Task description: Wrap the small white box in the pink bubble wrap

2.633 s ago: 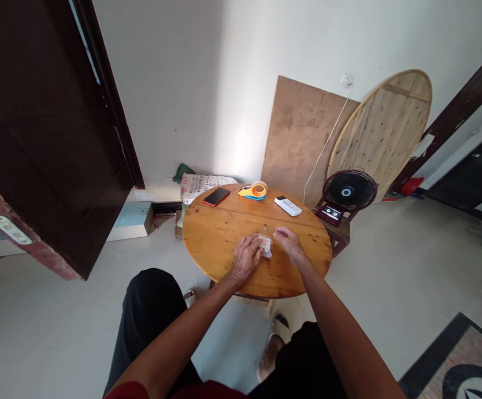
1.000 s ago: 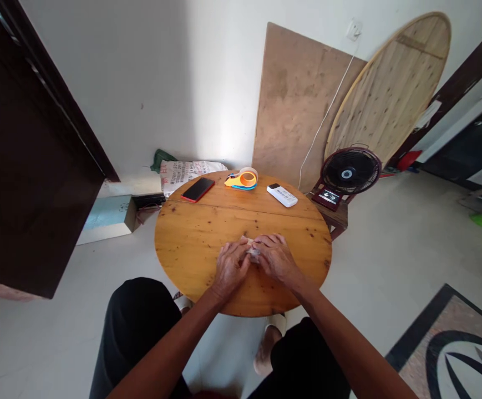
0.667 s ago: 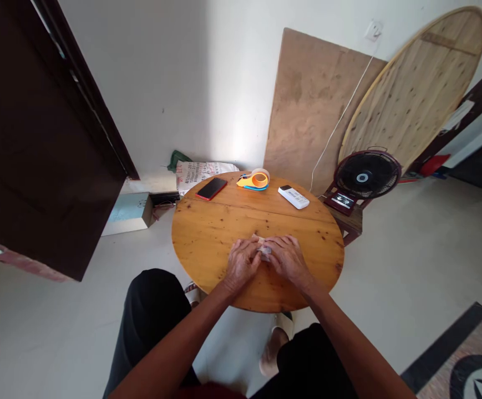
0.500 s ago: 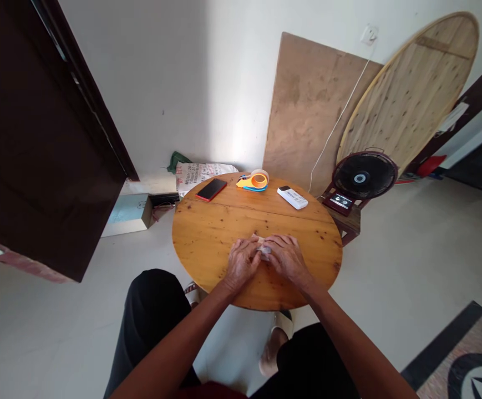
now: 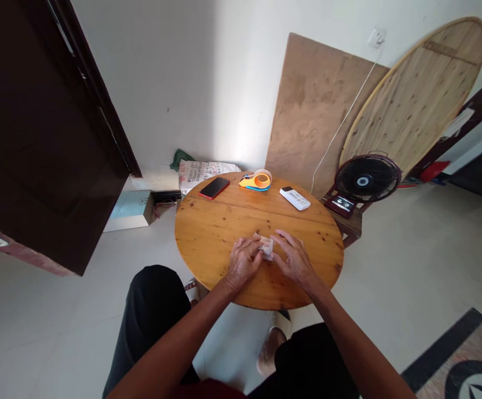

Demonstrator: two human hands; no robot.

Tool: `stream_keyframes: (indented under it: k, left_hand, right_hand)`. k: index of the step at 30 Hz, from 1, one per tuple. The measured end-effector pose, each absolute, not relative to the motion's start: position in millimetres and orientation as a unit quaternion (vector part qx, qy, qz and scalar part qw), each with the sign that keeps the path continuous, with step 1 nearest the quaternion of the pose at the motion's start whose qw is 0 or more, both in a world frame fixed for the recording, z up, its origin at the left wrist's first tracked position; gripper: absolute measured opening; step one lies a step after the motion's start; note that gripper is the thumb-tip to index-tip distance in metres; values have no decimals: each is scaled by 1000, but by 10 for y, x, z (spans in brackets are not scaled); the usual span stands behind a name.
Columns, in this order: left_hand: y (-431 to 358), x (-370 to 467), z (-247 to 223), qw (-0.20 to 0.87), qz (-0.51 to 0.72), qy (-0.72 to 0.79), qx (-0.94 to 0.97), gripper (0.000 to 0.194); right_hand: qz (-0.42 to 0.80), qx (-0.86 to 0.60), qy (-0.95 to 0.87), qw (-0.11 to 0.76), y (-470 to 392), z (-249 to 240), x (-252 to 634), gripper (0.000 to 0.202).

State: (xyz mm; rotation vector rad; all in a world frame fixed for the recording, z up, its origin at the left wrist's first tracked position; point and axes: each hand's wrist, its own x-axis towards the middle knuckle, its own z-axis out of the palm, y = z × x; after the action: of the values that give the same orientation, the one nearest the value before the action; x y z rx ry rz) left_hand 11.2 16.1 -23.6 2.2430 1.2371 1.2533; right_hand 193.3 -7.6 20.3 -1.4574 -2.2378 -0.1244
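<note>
Here both hands, left (image 5: 243, 260) and right (image 5: 294, 260), rest on the worktop (image 5: 207, 233), fingers loosely pinching a small pale packet (image 5: 267, 247).

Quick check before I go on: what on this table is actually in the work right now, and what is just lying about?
In hand:
- small pale packet, pinned on the round wooden table between left hand and right hand

Lying about, far edge:
- red-edged phone
- yellow tape dispenser
- white remote
</note>
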Motion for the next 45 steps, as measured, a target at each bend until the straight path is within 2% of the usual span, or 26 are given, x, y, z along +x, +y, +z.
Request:
stream_keyframes:
  k: [6, 10, 13, 20, 25, 32, 36, 41, 45]
  left_hand:
    - [155, 110, -233, 146, 438, 428, 777, 25]
    - [160, 107, -238, 147, 437, 427, 778, 26]
    - [158, 104, -235, 151, 440, 425, 777, 24]
    - [161, 112, -213, 160, 452, 420, 770, 23]
    - [166, 111, -237, 156, 463, 411, 770, 24]
    - [149, 95, -242, 137, 491, 413, 755, 22]
    - [119, 90, -190, 110, 473, 415, 770, 23]
    - [68, 150, -204, 101, 458, 408, 783, 26]
    - [32, 189, -255, 95, 446, 418, 786, 29]
  right_hand:
    - [-93, -516, -834, 172, -95, 215, 1770, 32]
    - [-114, -520, -829, 172, -144, 186, 1707, 32]
    - [-97, -522, -817, 225, -278, 129, 1700, 34]
    - [-50, -562, -713, 415, -984, -177, 1669, 32]
    - [-40, -617, -638, 459, -1431, -347, 1751, 27]
    - [-14, -647, -602, 468, -1707, -469, 1924, 23]
    - [35, -642, -592, 485, -1461, -317, 2027, 24]
    - [147, -622, -592, 491, -591, 59, 2173, 27]
    - [267, -625, -597, 426, 113, 202, 2144, 34]
